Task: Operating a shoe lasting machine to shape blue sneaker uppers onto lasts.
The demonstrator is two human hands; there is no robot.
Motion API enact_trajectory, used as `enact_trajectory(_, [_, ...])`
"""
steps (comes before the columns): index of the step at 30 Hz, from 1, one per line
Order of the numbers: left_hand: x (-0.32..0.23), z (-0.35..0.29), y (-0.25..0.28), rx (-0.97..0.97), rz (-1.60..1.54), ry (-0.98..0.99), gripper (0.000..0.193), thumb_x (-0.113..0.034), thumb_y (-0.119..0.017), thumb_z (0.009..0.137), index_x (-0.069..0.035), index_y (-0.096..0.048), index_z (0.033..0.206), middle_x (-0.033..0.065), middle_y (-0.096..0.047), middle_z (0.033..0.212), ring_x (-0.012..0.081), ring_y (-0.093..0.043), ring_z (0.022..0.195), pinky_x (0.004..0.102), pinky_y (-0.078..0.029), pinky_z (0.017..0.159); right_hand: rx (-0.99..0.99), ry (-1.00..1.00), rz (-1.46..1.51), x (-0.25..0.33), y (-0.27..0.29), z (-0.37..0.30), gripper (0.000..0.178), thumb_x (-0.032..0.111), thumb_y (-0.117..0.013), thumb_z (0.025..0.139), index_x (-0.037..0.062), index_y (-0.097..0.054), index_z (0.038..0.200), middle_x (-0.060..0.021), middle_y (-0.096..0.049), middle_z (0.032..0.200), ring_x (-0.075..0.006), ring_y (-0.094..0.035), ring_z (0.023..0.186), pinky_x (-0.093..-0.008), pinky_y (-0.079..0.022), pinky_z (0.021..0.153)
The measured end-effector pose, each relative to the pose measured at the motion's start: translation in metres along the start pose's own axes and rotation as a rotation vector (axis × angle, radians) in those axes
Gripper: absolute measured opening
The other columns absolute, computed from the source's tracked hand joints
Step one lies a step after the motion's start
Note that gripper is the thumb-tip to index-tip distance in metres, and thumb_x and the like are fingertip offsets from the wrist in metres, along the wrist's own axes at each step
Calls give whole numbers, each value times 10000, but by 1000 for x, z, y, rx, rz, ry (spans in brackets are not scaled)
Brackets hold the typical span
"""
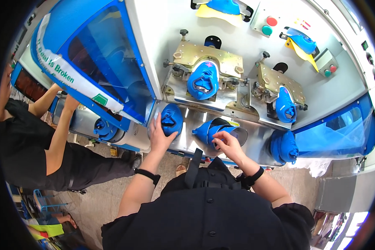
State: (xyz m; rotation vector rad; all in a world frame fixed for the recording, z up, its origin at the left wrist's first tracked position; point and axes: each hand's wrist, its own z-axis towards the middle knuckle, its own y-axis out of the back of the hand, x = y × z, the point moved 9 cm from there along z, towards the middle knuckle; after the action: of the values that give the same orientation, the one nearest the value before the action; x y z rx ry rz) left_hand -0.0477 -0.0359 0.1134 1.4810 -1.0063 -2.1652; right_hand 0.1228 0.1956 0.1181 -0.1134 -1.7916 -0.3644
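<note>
My left hand (159, 135) is wrapped round the near end and left side of a blue shoe upper (171, 116) on the metal ledge, thumb and fingers against it. My right hand (229, 146) has bent fingers at the near edge of a second blue shoe upper (207, 130), which lies on its side by a rounded metal form (240, 136). Whether anything is pinched in those fingers is hidden. Above the ledge, a blue upper (202, 81) sits in the left clamp (212, 58), and another (285, 106) in the right clamp (277, 81).
Another blue upper (284, 146) stands at the ledge's right end. A raised blue windowed door (98, 62) borders the left side. Button boxes (267, 23) and two blue-and-yellow pieces (223, 11) are on the back wall. A co-worker (33, 141) in black works at the left.
</note>
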Motion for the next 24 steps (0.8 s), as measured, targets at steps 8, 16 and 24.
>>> enact_trajectory(8, [-68,-15,3,36,-263,-292,527,-154,-762,723,-55,-557,1198,209,-510,1235,387,-503,1158,452,-431,958,-202,-179,-207,-60,73,-10,294,309,-706,860,19,-666,885,-67,-671,778,-116,-616,739,-294,-495,683])
enact_trajectory(16, [-93,-30,-137,522,-244,-353,942,-243,-859,639,-169,-381,1447,197,-490,1225,396,-497,1166,445,-431,994,-182,31,-513,-40,41,-3,340,330,-717,812,33,-654,963,-156,-665,903,-333,-654,852,-395,-513,740])
enact_trajectory(24, [-116,-39,-114,375,-126,-345,772,-229,-774,757,-138,-402,1428,184,-540,1189,371,-544,1122,446,-455,952,-263,6,-755,12,80,-32,306,334,-683,857,31,-646,879,-144,-647,876,-294,-654,790,-373,-510,697])
